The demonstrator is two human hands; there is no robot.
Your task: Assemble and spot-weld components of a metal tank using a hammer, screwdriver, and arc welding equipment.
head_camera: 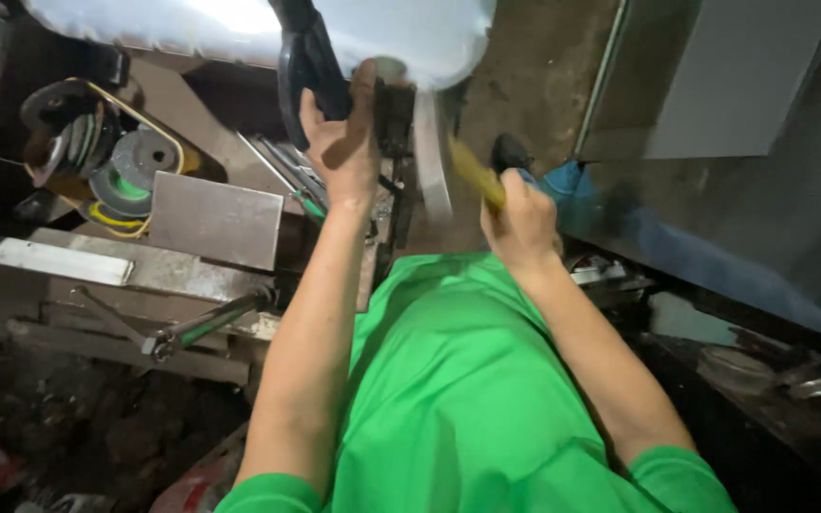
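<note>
Head camera looks down on a person in a green shirt [467, 399] working at a cluttered metal bench [144, 275] in a dim workshop. The left hand [342, 142] reaches up and forward, its fingers curled around a black curved handle [308, 59] that rises toward a pale, brightly lit metal sheet [239, 24] at the top of the view. Just right of that hand stands a dark block-shaped fitting [394, 114], with a blurred grey metal strip [432, 166] hanging beside it.

The right hand [520, 223] is clenched in a fist around a yellow wooden handle [475, 171], which angles up and left toward the strip; its far end is smeared by motion blur, so the tool's head cannot be made out. Beyond the fist lie a blue object [563, 179] and a small black piece [508, 150], near the concrete floor [534, 66].

On the left of the bench sit a stack of grinding discs [135, 171] looped by a yellow cable [116, 220], a flat brown-grey steel plate [216, 220], a pale metal bar [59, 261] and a clamp-like tool with a green grip [206, 323]. Several thin rods [282, 166] lie between the plate and the left forearm. A grey panel [743, 76] stands at upper right.
</note>
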